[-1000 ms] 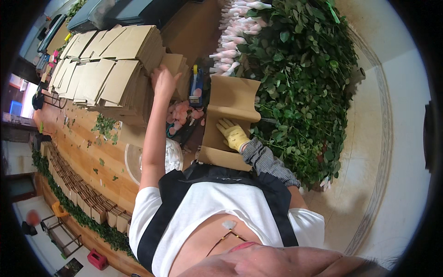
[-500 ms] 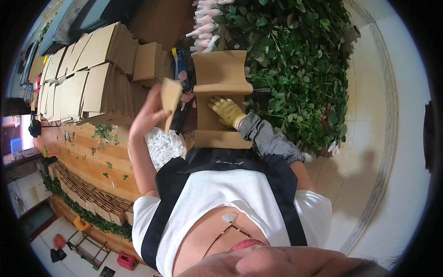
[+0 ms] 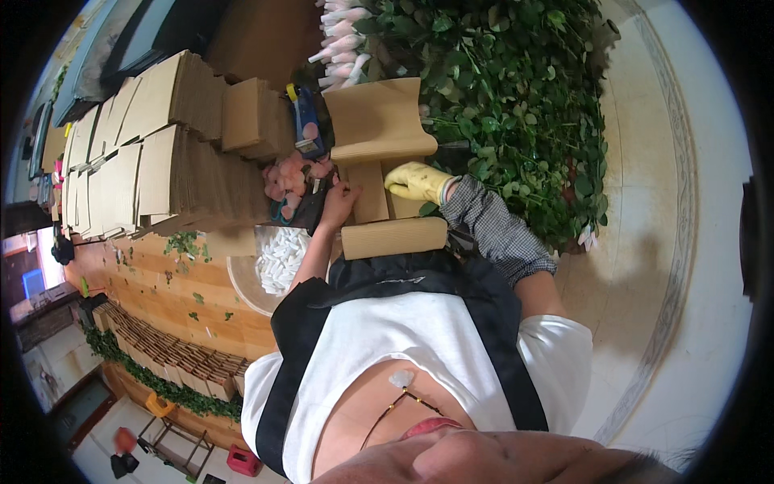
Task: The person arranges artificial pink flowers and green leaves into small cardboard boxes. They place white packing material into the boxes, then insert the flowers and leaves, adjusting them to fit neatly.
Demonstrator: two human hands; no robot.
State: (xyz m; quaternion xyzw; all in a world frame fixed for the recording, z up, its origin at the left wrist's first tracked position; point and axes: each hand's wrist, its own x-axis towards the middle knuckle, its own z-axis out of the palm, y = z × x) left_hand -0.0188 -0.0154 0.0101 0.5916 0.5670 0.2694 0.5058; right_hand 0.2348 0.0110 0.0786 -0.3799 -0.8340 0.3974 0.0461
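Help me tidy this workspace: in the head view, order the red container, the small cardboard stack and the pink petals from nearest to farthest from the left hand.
1. Pink petals: just left of the left hand.
2. Small cardboard stack: farther up and left.
3. Red container: farthest, at the lower left, on the floor.

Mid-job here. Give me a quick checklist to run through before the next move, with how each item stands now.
1. Left hand at the left edge of the small cardboard piece: ok.
2. Small piece over the middle of the corrugated sheet: ok.
3. Gloved right hand touching the small piece: cannot tell; it is close to the right edge.
4. Sheet flat throughout: not ok; its near and far ends curl.
5. Blue tape dispenser clear of both hands: ok.
6. Leafy stems clear of the sheet: cannot tell; they crowd its right side.
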